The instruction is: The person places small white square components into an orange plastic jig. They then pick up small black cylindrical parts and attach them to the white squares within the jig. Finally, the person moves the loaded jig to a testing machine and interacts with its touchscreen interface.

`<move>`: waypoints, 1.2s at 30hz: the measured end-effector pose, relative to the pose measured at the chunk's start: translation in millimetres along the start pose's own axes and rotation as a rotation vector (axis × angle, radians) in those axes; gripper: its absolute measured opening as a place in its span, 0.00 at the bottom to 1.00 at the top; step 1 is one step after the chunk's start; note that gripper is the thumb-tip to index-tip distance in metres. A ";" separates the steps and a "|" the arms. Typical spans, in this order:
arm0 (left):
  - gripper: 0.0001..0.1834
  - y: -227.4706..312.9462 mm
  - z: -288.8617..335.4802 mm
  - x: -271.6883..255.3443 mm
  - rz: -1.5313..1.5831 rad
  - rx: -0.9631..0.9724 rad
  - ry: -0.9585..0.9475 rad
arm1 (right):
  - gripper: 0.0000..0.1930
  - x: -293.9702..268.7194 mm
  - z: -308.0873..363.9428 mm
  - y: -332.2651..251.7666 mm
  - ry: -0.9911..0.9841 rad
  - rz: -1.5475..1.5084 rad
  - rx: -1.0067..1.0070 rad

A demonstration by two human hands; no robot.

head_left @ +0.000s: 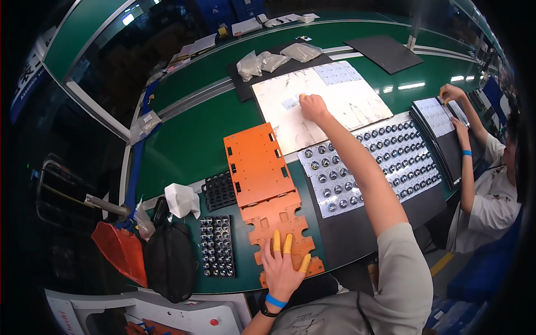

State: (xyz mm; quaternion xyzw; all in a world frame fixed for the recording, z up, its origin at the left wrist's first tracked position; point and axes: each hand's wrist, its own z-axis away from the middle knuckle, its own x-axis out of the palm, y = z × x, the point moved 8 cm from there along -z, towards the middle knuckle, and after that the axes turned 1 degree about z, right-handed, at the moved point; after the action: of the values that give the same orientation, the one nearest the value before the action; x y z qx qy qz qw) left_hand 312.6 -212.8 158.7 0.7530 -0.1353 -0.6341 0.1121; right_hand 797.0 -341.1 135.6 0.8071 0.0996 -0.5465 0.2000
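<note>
My left hand [283,265], with yellow finger cots, lies flat and spread on the near end of an orange fixture plate [262,167] on the green bench. My right arm stretches far forward; my right hand [314,106] presses its fingertips on a small pale square piece [290,103] on a large white sheet [324,106]. Whether the fingers pinch the piece cannot be told. Under my right arm lies a grey panel [391,162] covered with rows of small round lens parts.
Two black trays [216,245] of small parts sit left of the orange plate, beside a white cloth [181,199], a black bag [170,259] and a red bag [120,248]. Clear plastic bags [271,60] lie at the back. A co-worker [486,178] at right handles stacked panels [438,120].
</note>
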 end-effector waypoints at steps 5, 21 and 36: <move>0.38 -0.8 1.0 1.2 0.033 -0.008 -0.018 | 0.11 -2.0 5.1 14.2 0.107 -0.030 0.047; 0.39 -2.7 0.9 4.5 0.043 -0.030 -0.059 | 0.10 -11.6 -4.8 20.4 0.168 -0.166 0.164; 0.39 -4.1 1.0 3.9 0.061 -0.044 -0.074 | 0.11 23.4 -27.8 -61.4 0.140 0.054 -0.051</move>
State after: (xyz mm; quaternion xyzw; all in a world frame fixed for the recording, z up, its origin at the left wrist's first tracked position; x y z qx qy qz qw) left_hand 312.5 -210.3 153.5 0.7219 -0.1481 -0.6608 0.1427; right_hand 806.1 -275.2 109.8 0.8402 0.1057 -0.4806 0.2278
